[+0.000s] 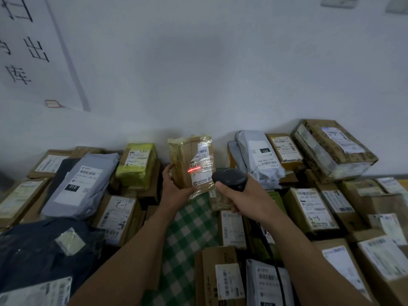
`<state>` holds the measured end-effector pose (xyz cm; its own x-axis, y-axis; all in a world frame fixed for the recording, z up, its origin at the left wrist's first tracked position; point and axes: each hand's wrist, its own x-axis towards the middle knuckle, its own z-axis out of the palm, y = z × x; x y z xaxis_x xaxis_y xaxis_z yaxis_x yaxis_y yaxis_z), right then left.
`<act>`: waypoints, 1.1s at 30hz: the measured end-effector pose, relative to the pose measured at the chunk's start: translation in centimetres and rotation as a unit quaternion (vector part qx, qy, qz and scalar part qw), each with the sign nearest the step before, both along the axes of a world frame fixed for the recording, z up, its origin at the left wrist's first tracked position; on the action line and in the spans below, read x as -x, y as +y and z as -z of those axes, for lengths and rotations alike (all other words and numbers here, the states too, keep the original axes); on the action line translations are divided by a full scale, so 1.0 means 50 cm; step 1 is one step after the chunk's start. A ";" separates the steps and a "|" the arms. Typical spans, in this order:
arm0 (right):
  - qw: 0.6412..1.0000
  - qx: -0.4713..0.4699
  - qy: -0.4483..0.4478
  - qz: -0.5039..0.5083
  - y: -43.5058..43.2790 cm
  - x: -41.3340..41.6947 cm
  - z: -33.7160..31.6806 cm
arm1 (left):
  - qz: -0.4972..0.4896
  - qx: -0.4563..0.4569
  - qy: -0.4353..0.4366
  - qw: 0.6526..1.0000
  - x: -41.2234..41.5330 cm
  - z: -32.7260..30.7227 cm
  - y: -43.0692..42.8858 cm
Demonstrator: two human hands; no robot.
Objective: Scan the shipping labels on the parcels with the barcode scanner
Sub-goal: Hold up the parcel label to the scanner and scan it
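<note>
parcel in left grip, scanner beside it

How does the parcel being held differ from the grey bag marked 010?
The held parcel is a brown box wrapped in glossy tape; the grey bag is a plastic mailer. The held parcel stands upright in the left hand, a red line from the scanner on its label; the grey bag lies flat, untouched. Both carry white labels.
</note>
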<state>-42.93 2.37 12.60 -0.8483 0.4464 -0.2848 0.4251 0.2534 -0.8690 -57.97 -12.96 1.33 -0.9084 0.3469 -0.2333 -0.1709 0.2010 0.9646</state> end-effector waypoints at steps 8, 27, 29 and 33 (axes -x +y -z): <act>1.000 0.014 0.007 0.011 0.009 -0.019 -0.014 | 0.025 -0.002 -0.025 0.999 -0.030 0.010 0.007; 0.997 0.019 -0.022 0.067 0.063 0.008 0.076 | 0.069 0.001 -0.150 0.986 -0.009 0.099 0.137; 0.997 0.016 -0.028 0.071 0.074 0.013 0.086 | 0.071 -0.001 -0.169 0.983 -0.012 0.108 0.160; 0.996 0.020 -0.026 0.080 0.088 0.022 0.106 | 0.127 -0.017 -0.222 0.967 -0.020 0.141 0.173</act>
<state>-44.01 6.75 7.32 -0.7514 0.5616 -0.3465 0.5015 0.1447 -0.8530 -56.96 -4.32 -5.74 -0.6063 0.5592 -0.5654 -0.5191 0.2604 0.8141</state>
